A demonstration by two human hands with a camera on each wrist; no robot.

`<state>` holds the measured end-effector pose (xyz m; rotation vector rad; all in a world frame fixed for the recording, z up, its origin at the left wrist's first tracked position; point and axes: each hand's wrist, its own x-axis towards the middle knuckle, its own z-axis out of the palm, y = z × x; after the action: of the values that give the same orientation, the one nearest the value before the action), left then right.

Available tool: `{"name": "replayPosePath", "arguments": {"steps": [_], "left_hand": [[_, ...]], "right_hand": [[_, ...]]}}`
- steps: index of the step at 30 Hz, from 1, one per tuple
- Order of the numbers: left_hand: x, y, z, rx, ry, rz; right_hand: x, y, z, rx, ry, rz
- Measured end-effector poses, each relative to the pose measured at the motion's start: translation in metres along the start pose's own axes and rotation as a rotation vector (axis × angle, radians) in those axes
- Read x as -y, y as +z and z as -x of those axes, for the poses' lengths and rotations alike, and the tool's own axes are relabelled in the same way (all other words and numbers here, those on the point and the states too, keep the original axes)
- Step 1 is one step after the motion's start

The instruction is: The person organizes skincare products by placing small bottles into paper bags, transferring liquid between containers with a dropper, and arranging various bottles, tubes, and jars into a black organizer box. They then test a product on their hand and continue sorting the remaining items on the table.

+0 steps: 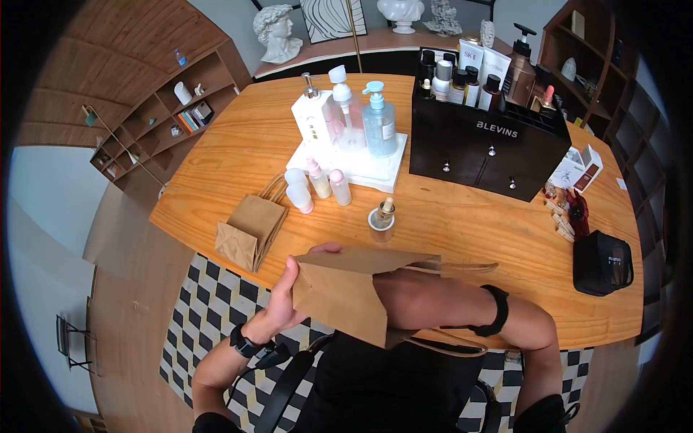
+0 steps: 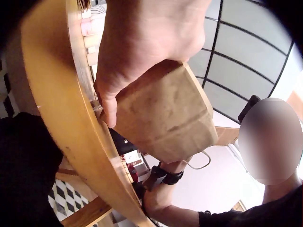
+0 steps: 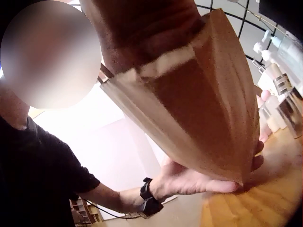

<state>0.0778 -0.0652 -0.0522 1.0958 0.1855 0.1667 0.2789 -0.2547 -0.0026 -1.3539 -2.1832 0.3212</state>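
A brown paper bag (image 1: 343, 299) lies on its side in the air over the table's near edge, its bottom toward the left. The left hand (image 1: 283, 307) grips the bottom end, thumb on one side and fingers on the other; the left wrist view shows this hand (image 2: 147, 42) against the bag's creased bottom (image 2: 165, 113). My right forearm (image 1: 447, 299) enters the bag's mouth, and the right hand is hidden inside. In the right wrist view the paper (image 3: 189, 99) surrounds the wrist, with the left hand (image 3: 194, 182) beneath the far end.
Folded paper bags (image 1: 253, 227) lie at the table's left. Small bottles (image 1: 319, 180) and a dropper bottle in a cup (image 1: 382, 222) stand beyond the held bag. Farther back are pump bottles on a white tray (image 1: 361, 177) and a black organizer (image 1: 484, 144). A black case (image 1: 603, 263) sits right.
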Motion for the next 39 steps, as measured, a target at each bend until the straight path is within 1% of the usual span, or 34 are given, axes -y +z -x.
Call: {"name": "replayPosePath", "arguments": {"steps": [2, 3, 5, 6, 8, 9, 10, 12, 13, 14, 15, 16, 17, 18, 19, 21, 22, 23, 25, 26, 27, 29, 30, 31, 33, 34, 36, 37, 39], "left_hand": [[0.000, -0.002, 0.003, -0.046, -0.008, -0.027], [0.000, -0.007, 0.004, -0.047, -0.008, -0.028], [0.000, -0.018, 0.008, -0.047, -0.007, 0.096], [-0.001, -0.019, 0.009, -0.108, -0.003, 0.099], [-0.010, -0.021, 0.013, -0.113, -0.006, 0.117], [-0.014, -0.021, 0.013, -0.114, -0.011, 0.133], [-0.017, -0.018, 0.014, -0.164, -0.003, 0.079], [-0.016, -0.020, 0.016, -0.179, -0.007, 0.123], [-0.016, -0.022, 0.019, -0.194, -0.013, 0.166], [-0.011, -0.030, 0.019, -0.231, 0.014, 0.265], [-0.008, -0.033, 0.020, -0.232, 0.012, 0.265], [-0.007, -0.035, 0.021, -0.198, 0.027, 0.334], [-0.006, -0.036, 0.020, -0.161, 0.040, 0.404], [-0.014, -0.022, 0.017, -0.085, 0.041, 0.414], [-0.015, -0.019, 0.017, -0.077, 0.034, 0.415], [-0.013, -0.017, 0.019, -0.385, 0.053, 0.059], [-0.011, -0.026, 0.021, -0.493, 0.044, -0.005], [-0.010, -0.026, 0.024, -0.495, 0.045, -0.004], [-0.017, -0.016, 0.028, -0.605, 0.424, -0.553], [-0.026, -0.008, 0.031, -0.578, 0.469, -0.626], [-0.029, -0.008, 0.035, -0.578, 0.466, -0.627], [-0.033, -0.010, 0.045, -0.249, 0.561, -0.833], [-0.032, -0.008, 0.046, -0.250, 0.547, -0.869], [-0.028, -0.007, 0.045, -0.256, 0.595, -0.933], [-0.022, -0.013, 0.046, -0.203, 0.662, -0.929], [-0.024, -0.010, 0.044, -0.200, 0.661, -0.928], [-0.031, 0.004, 0.039, -0.163, 0.898, -1.182], [-0.031, 0.007, 0.041, -0.163, 0.898, -1.182], [-0.030, 0.014, 0.047, -0.315, 0.757, -1.569]], "right_hand": [[-0.001, -0.004, -0.007, 0.037, -0.017, -0.110], [0.005, -0.017, -0.016, 0.037, -0.018, -0.111], [0.024, -0.056, -0.034, 0.389, 0.480, -0.222], [0.026, -0.063, -0.031, 0.393, 0.480, -0.222], [0.023, -0.076, -0.017, 0.005, 0.306, -0.271], [0.021, -0.081, -0.014, 0.006, 0.305, -0.270], [0.020, -0.086, -0.011, -0.032, 0.220, -0.189], [0.015, -0.083, -0.008, -0.128, 0.075, -0.058], [0.018, -0.081, -0.006, -0.130, 0.075, -0.059], [0.025, -0.081, -0.006, -0.099, 0.146, -0.036], [0.029, -0.081, -0.007, -0.068, 0.218, -0.013], [0.028, -0.077, -0.010, -0.068, 0.220, -0.015], [0.024, -0.071, -0.013, -0.089, 0.176, -0.027], [0.021, -0.066, -0.015, -0.112, 0.134, -0.039], [0.018, -0.061, -0.019, -0.115, 0.143, -0.036], [0.013, -0.053, -0.026, -0.230, 0.115, -0.075], [0.010, -0.051, -0.027, -0.228, 0.115, -0.074], [0.008, -0.050, -0.027, -0.233, 0.108, -0.088], [0.004, -0.045, -0.028, -0.238, 0.104, -0.108], [0.003, -0.041, -0.029, -0.244, 0.098, -0.113], [0.002, -0.039, -0.031, -0.250, 0.090, -0.117], [0.005, -0.039, -0.032, -0.257, 0.082, -0.104], [0.006, -0.039, -0.033, -0.266, 0.074, -0.086], [0.006, -0.039, -0.033, -0.262, 0.071, -0.086], [0.007, -0.039, -0.031, -0.279, 0.074, -0.053], [0.007, -0.038, -0.030, -0.280, 0.077, -0.053], [0.007, -0.036, -0.029, -0.318, 0.037, 0.010], [0.008, -0.035, -0.030, -0.319, 0.037, 0.010], [0.009, -0.035, -0.032, -0.361, -0.061, 0.025]]}}
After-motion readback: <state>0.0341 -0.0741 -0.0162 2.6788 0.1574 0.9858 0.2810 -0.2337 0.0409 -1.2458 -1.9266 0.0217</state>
